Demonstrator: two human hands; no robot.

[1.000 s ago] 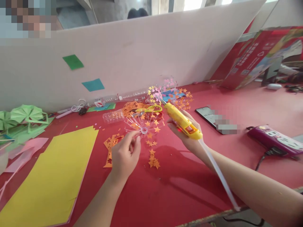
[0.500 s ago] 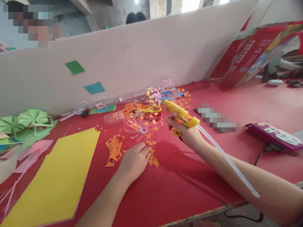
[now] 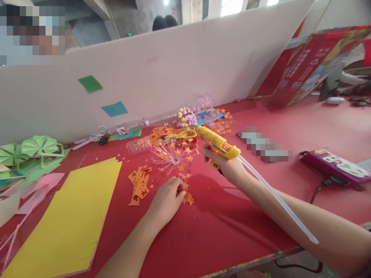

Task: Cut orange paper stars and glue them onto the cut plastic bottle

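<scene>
A yellow hot glue gun (image 3: 218, 143) is in my right hand (image 3: 228, 164), its nozzle pointing away toward the back left and a long clear glue stick (image 3: 278, 200) trailing from its rear. My left hand (image 3: 169, 195) rests on the table with curled fingers at a small pile of orange paper stars (image 3: 189, 198); what its fingertips hold, if anything, is hidden. Just beyond lies a clear plastic bottle piece cut into splayed strips (image 3: 175, 160), with orange stars on some strips. Orange paper scraps with star-shaped holes (image 3: 140, 184) lie left of my left hand.
A stack of yellow paper (image 3: 66, 216) lies left, near green folded paper (image 3: 37, 146). Yellow-handled scissors (image 3: 187, 134) and star-covered plastic pieces (image 3: 188, 116) sit toward the white partition (image 3: 162, 69). A purple box with a cord (image 3: 336, 166) is at right on the red table (image 3: 203, 239).
My left fingers have curled in more at the orange stars. My right hand and the glue gun have shifted slightly left in view, with the gun still held.
</scene>
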